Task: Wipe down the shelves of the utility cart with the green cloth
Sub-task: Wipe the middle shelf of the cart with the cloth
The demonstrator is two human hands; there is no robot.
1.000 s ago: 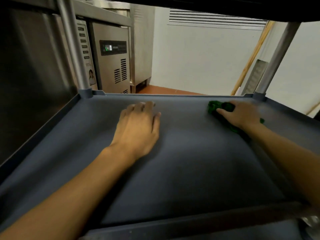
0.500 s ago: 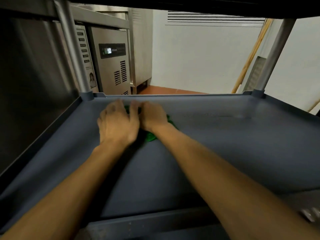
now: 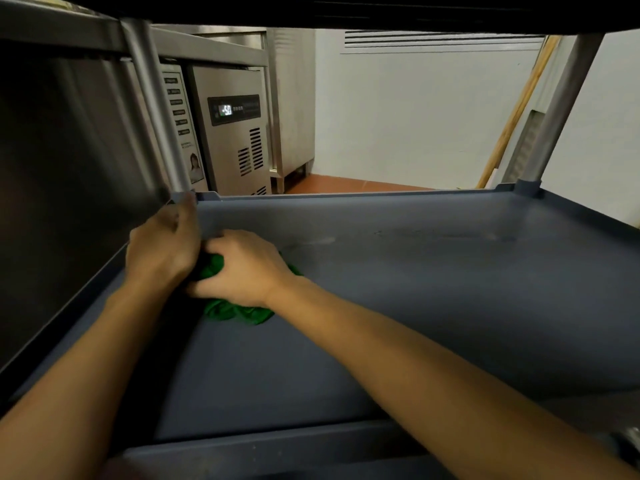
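Observation:
I look into a dark grey cart shelf (image 3: 433,306) under another shelf. The bunched green cloth (image 3: 239,311) lies on the shelf's left half, mostly covered. My right hand (image 3: 242,268) presses down on the cloth and grips it. My left hand (image 3: 162,247) sits just left of it, beside the shelf's left rim, fingers curled and touching the cloth's edge; whether it grips the cloth is hidden. A faint damp streak marks the shelf at the back right.
Metal posts stand at the back left corner (image 3: 156,116) and back right corner (image 3: 561,109). Behind the cart is a steel refrigerator with a display (image 3: 233,109), a white wall and a wooden handle (image 3: 516,112) leaning at the right.
The right hand swept the cloth from the back right across to the left half. Both hands then shifted slightly nearer, and the left hand moved left toward the rim.

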